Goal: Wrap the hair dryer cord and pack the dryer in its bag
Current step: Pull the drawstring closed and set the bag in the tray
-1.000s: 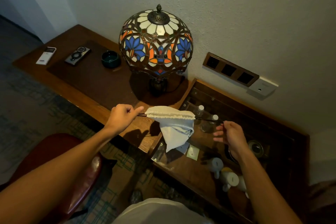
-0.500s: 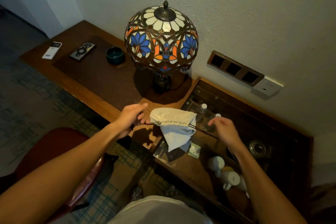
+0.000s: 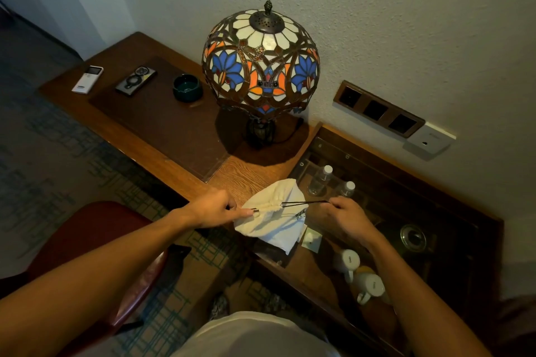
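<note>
A cream drawstring bag is held over the desk edge, its mouth gathered shut, its contents hidden. Compared with half a second earlier, the bag is lower and more bunched. The dark drawstring is pinched by the left hand and the right hand.

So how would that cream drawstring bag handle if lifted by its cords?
The bag is probably floppy: its cloth folds and sags below the gathered mouth. It seems light, since the left hand and right hand pinch only thin cords.
</note>
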